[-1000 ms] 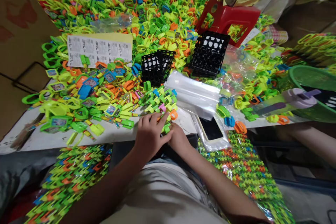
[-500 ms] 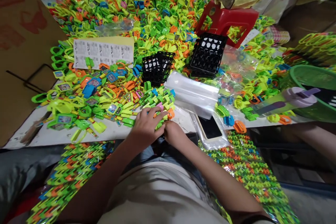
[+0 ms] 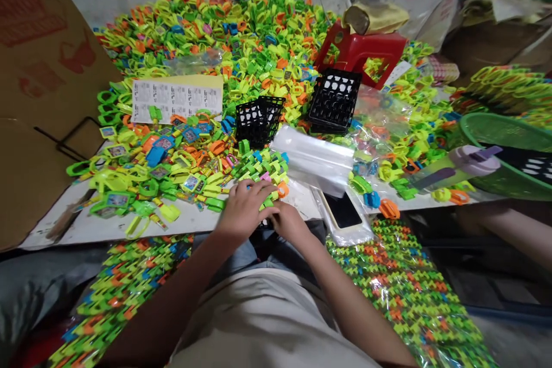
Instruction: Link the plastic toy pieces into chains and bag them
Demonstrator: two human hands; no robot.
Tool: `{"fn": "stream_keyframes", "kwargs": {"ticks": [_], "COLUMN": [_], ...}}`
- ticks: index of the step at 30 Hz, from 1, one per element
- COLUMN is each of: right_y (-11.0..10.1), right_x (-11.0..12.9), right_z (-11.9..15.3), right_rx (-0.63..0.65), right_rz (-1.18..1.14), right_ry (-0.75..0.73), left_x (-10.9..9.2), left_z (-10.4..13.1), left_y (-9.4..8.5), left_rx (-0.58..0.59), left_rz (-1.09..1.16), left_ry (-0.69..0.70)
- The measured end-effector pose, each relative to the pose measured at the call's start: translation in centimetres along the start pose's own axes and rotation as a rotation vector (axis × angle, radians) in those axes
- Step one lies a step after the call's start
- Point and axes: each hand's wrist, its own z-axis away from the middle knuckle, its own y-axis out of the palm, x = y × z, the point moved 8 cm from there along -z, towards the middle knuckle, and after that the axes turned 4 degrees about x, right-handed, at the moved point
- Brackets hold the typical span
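At the table's front edge, my left hand (image 3: 245, 210) curls over a tight cluster of green and yellow toy watches (image 3: 261, 168), with some yellow-green plastic between its thumb and fingers. My right hand (image 3: 290, 221) is closed right beside it, fingertips turned inward and hidden. Under both hands a bit of something black and white shows at the edge, mostly covered. An orange toy watch (image 3: 283, 189) lies just past my fingers. Behind the cluster stand black plastic grid trays (image 3: 257, 121), and a stack of clear plastic bags (image 3: 313, 152) lies to their right.
A phone in a clear bag (image 3: 342, 210) lies at the right front edge. Beyond are more black trays (image 3: 334, 100), a red stool (image 3: 366, 49), a bottle (image 3: 457, 167), a green basket (image 3: 509, 126) and a label sheet (image 3: 176, 98). A cardboard box (image 3: 52, 69) stands left. Another person's arm (image 3: 513, 230) shows right.
The camera view has tilted up and turned slightly left. Both hands stay together at the table edge over the toy watches, with small finger shifts; the right hand sits slightly lower.
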Motion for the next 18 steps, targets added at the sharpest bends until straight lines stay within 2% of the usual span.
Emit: {"fn": "stream_keyframes", "kwargs": {"ticks": [7,13,18], "right_y": [0.2,0.6,0.3], "right_x": [-0.5,-2.0,-2.4], "right_z": [0.5,-0.2,0.0], "right_rx": [-0.200,-0.193,-0.191], "right_rz": [-0.106,-0.097,-0.114], "right_ry": [0.008,0.071,0.136], "left_x": [-0.6,-0.5,-0.5], "left_z": [-0.1,-0.5,-0.7], "left_y": [-0.9,-1.4,-1.4], "left_rx": [-0.037,-0.052,-0.014], "left_rz": [-0.044,0.004,0.013], "left_ry": [0.025,-0.008,-0.008]}}
